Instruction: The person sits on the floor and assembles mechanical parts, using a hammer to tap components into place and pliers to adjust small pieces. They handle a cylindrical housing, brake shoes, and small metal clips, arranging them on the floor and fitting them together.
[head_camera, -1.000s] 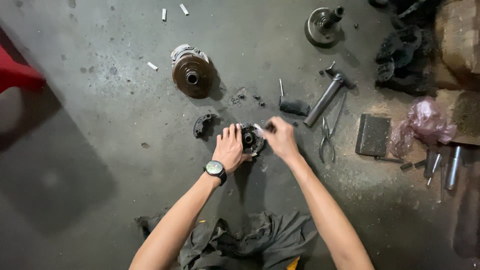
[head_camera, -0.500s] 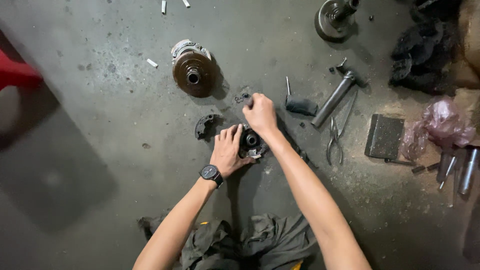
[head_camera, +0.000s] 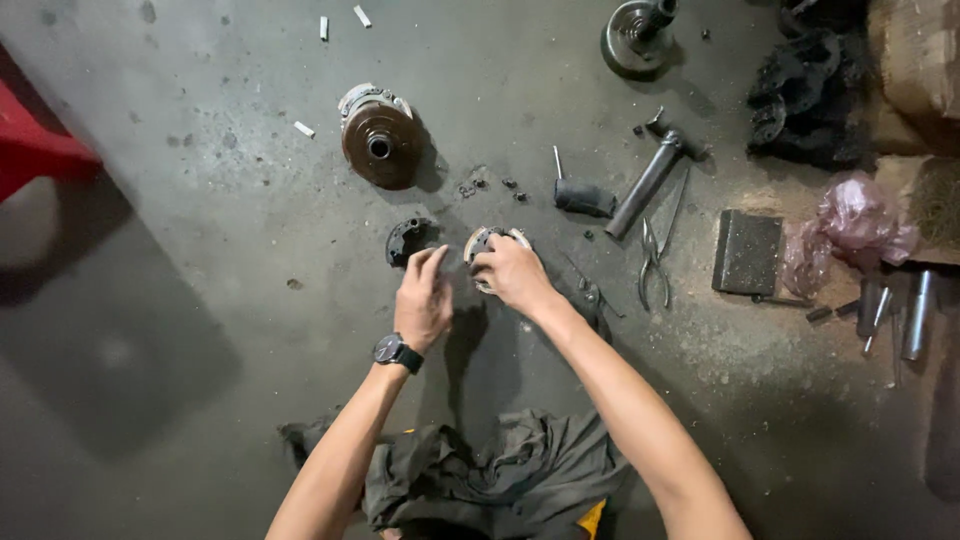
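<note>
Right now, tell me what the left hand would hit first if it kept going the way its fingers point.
The left hand points up the floor. Going straight on, it would most likely meet the small dark curved metal part just ahead of its fingertips, though depth is hard to judge.

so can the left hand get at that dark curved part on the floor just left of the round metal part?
Probably yes. The left hand hovers just below the dark part, with bare floor between them. The right hand is on the round part, off to the side.
</note>
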